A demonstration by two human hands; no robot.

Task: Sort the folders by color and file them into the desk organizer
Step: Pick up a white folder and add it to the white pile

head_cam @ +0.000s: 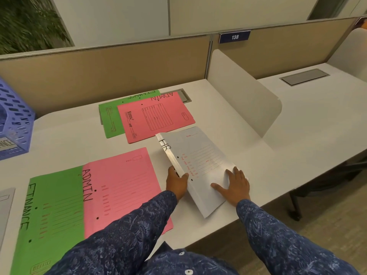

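The white folder [200,155], marked HR along its spine, lies on the table [69,135] at about 4 o'clock from the table's middle. Its long axis runs from 11 o'clock to 5 o'clock, and its spine edge is tilted up off the surface.

The left grip [176,180] is at the folder's 8 o'clock side. It is clasped on the raised spine edge, with the thumb over the top; the fingers beneath are hidden. The right grip [233,185] is released and lies flat on the folder's cover near its 5 o'clock corner, fingers spread and pointing toward 11 o'clock. The folder sits between the two grips and touches both.

At 9 o'clock from the left grip, just beside it, lies a near pink folder [123,181] marked ADMIN. It overlaps the right edge of a near green folder [53,211] marked FINANCE.

At 12 o'clock from the white folder, a far pink folder [156,118], also marked ADMIN, lies over a far green folder [108,120]. Its near corner is just beside the white folder's far end.

The purple perforated desk organizer [14,120] stands at the table's 9 o'clock edge, well apart from both grips. A white divider [244,96] rises at 2 o'clock, and a blue plate [235,37] reading 138 hangs on the partition beyond.
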